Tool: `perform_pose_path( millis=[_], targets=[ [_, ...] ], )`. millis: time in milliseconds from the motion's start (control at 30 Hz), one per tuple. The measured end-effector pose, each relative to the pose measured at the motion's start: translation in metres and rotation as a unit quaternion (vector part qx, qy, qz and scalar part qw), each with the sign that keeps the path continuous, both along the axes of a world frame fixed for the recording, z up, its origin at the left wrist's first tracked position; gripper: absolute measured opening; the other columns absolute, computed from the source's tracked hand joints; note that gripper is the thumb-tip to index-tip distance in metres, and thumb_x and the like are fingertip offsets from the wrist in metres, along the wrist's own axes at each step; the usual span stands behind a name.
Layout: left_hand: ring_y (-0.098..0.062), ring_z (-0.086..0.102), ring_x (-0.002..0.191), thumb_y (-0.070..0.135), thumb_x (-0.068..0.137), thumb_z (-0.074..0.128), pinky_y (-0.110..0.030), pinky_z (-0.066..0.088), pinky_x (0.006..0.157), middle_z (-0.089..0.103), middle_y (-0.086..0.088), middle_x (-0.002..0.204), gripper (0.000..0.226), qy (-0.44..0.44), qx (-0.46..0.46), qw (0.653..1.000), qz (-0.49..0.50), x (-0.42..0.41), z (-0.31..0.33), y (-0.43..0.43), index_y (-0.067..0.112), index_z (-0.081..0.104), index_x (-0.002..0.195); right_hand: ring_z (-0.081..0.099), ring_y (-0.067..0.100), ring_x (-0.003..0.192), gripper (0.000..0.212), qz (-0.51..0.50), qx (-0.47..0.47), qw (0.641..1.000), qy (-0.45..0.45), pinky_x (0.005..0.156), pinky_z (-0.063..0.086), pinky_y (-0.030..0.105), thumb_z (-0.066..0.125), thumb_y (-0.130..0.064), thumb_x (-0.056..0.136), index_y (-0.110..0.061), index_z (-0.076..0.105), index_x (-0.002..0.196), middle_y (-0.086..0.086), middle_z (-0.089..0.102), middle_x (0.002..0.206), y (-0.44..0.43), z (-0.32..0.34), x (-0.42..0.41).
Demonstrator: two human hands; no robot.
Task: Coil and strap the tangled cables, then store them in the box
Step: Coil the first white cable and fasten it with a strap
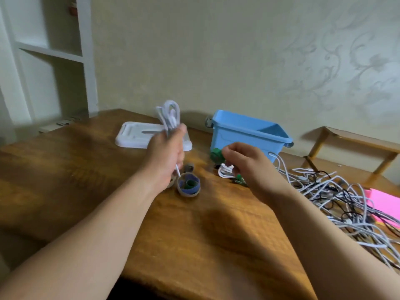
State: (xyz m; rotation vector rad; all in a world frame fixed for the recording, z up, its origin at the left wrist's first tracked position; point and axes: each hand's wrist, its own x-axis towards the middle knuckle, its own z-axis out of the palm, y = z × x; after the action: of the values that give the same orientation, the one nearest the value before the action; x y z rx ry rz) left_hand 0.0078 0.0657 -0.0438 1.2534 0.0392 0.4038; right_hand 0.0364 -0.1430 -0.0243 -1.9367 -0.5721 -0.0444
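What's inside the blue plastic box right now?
Only the upper inner walls of the blue plastic box show, and they look bare. Its near wall hides the floor, so stored cables cannot be ruled out. The white plastic lid lies beside it.

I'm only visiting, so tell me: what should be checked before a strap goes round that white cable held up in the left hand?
1. Coil gripped: the left hand holds the white coil up. Ok.
2. Loose end tucked: one end sticks out below that hand. Not ok.
3. Strap ready: the right hand is curled at the green roll, but the picture is blurred there. Cannot tell.
4. Box open: the box has no lid on; the lid lies beside it. Ok.
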Motion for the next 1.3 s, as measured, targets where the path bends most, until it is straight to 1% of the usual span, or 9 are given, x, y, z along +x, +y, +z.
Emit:
perform_pose_path(
  millis=[133, 200, 300, 467, 633, 900, 1000, 1167, 1300],
  targets=[
    [-0.010, 0.035, 0.048, 0.040, 0.107, 0.062, -0.030, 0.029, 0.050, 0.041, 0.010, 0.053, 0.025, 0.028, 0.195, 0.973, -0.122, -0.001, 0.001, -0.059, 0.018, 0.061, 0.095, 0.055, 0.018, 0.082, 0.026, -0.015, 0.090, 0.995, 0.030, 0.075, 0.043, 0.039, 0.058, -0.027, 0.109, -0.005, 0.071, 0.105, 0.004, 0.067, 0.088, -0.048, -0.014, 0.002],
    [-0.007, 0.040, 0.049, 0.040, 0.107, 0.063, -0.029, 0.033, 0.052, 0.046, 0.016, 0.049, 0.024, 0.049, 0.233, 0.961, -0.141, 0.003, 0.006, -0.081, 0.020, 0.062, 0.094, 0.055, 0.017, 0.080, 0.030, -0.019, 0.121, 0.992, 0.028, 0.072, 0.043, 0.037, 0.055, -0.026, 0.111, 0.001, 0.067, 0.107, 0.003, 0.065, 0.087, -0.062, -0.017, 0.006],
    [-0.006, 0.037, 0.045, 0.033, 0.107, 0.064, -0.027, 0.032, 0.050, 0.042, 0.015, 0.047, 0.020, 0.053, 0.187, 0.968, -0.157, 0.011, 0.010, -0.104, 0.020, 0.060, 0.092, 0.052, 0.010, 0.071, 0.025, -0.031, 0.135, 0.990, 0.020, 0.066, 0.042, 0.030, 0.054, -0.028, 0.112, -0.008, 0.066, 0.102, -0.001, 0.062, 0.081, -0.075, -0.023, 0.009],
    [-0.003, 0.045, 0.046, 0.029, 0.105, 0.068, -0.027, 0.037, 0.052, 0.051, 0.016, 0.049, 0.007, 0.038, 0.190, 0.974, -0.118, 0.021, -0.006, -0.118, 0.022, 0.068, 0.104, 0.051, 0.006, 0.067, 0.020, -0.055, 0.046, 0.996, -0.049, 0.066, 0.040, 0.029, 0.055, -0.027, 0.111, -0.011, 0.063, 0.102, -0.004, 0.063, 0.079, -0.090, -0.030, 0.011],
    [-0.011, 0.035, 0.046, 0.017, 0.105, 0.066, -0.026, 0.032, 0.046, 0.044, 0.007, 0.054, 0.008, 0.010, 0.134, 0.988, -0.080, 0.029, -0.010, -0.113, 0.018, 0.062, 0.098, 0.053, 0.010, 0.069, 0.016, -0.024, 0.016, 0.998, -0.054, 0.067, 0.042, 0.029, 0.060, -0.033, 0.109, -0.021, 0.067, 0.118, 0.004, 0.061, 0.078, -0.084, -0.028, 0.008],
    [-0.009, 0.033, 0.046, 0.017, 0.107, 0.062, -0.024, 0.030, 0.045, 0.039, 0.007, 0.055, 0.010, 0.021, 0.122, 0.988, -0.094, 0.029, -0.010, -0.106, 0.018, 0.059, 0.098, 0.055, 0.022, 0.076, 0.032, -0.028, 0.025, 0.999, -0.026, 0.076, 0.042, 0.037, 0.069, -0.038, 0.103, -0.011, 0.076, 0.087, 0.023, 0.063, 0.088, -0.084, -0.027, 0.007],
    [-0.009, 0.035, 0.046, 0.017, 0.107, 0.062, -0.024, 0.032, 0.045, 0.040, 0.006, 0.056, 0.008, 0.027, 0.134, 0.984, -0.112, 0.027, -0.012, -0.111, 0.017, 0.059, 0.099, 0.065, 0.017, 0.092, 0.031, -0.049, 0.060, 0.994, -0.075, 0.087, 0.048, 0.036, 0.071, -0.026, 0.102, -0.009, 0.076, 0.076, 0.011, 0.071, 0.096, -0.084, -0.023, 0.005],
    [-0.010, 0.032, 0.047, 0.017, 0.108, 0.061, -0.024, 0.030, 0.044, 0.036, 0.004, 0.057, 0.007, 0.036, 0.113, 0.986, -0.120, 0.024, -0.012, -0.107, 0.016, 0.057, 0.101, 0.063, 0.018, 0.065, 0.029, 0.000, 0.077, 0.997, -0.008, 0.065, 0.049, 0.026, 0.064, -0.024, 0.107, 0.000, 0.070, 0.092, 0.011, 0.066, 0.070, -0.084, -0.026, 0.002],
    [-0.012, 0.031, 0.049, 0.020, 0.108, 0.060, -0.027, 0.028, 0.046, 0.036, 0.004, 0.058, 0.009, 0.045, 0.148, 0.978, -0.141, 0.020, -0.015, -0.106, 0.011, 0.058, 0.107, 0.060, 0.022, 0.061, 0.019, -0.036, 0.032, 0.998, 0.041, 0.056, 0.048, 0.024, 0.062, -0.021, 0.108, -0.005, 0.070, 0.105, 0.019, 0.063, 0.073, -0.083, -0.031, 0.005]
  ],
)
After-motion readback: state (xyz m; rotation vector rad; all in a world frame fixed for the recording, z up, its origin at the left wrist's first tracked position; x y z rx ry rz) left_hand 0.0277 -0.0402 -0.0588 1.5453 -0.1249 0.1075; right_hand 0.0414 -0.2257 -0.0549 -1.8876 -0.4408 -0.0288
